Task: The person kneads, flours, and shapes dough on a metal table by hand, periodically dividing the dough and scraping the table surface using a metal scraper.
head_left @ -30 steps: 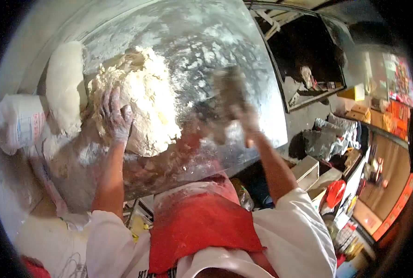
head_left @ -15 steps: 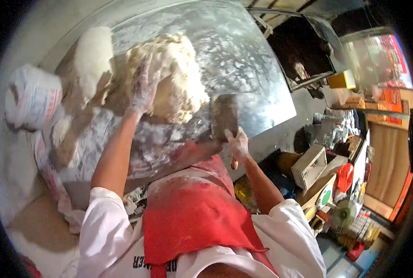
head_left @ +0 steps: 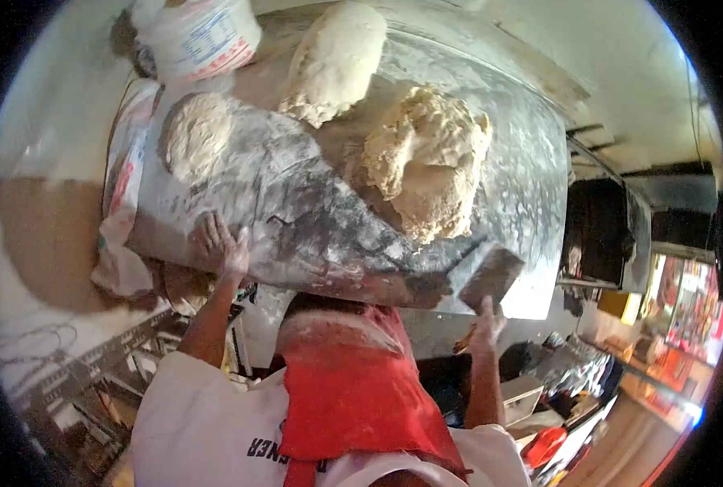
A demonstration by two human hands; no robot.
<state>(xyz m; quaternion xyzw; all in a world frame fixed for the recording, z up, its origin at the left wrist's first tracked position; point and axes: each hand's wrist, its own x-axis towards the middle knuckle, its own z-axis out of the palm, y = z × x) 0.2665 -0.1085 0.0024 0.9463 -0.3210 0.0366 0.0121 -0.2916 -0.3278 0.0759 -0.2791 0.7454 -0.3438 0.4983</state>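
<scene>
My left hand [head_left: 225,247] lies near the table's front edge, floury, with its fingers spread on the worktop and nothing held. A small round lump of dough [head_left: 199,136] rests just beyond it. In my right hand [head_left: 485,326] is a cleaver [head_left: 491,277] with a broad rectangular blade, dark and slightly blurred, over the front right of the metal table. The tip of its wooden handle shows below my fist. Beyond the blade sits a large rough mound of dough [head_left: 430,166]. A smoother long piece of dough [head_left: 337,61] lies farther back.
The floured metal worktop [head_left: 296,235] stretches in front of me. A white printed sack [head_left: 203,40] stands at the back left, and another flour sack [head_left: 122,195] hangs along the left edge. A dark metal-framed box [head_left: 597,227] stands past the right end.
My left hand has come off the large dough mound and moved left to the table's front edge. The view has turned. My right hand still holds the cleaver.
</scene>
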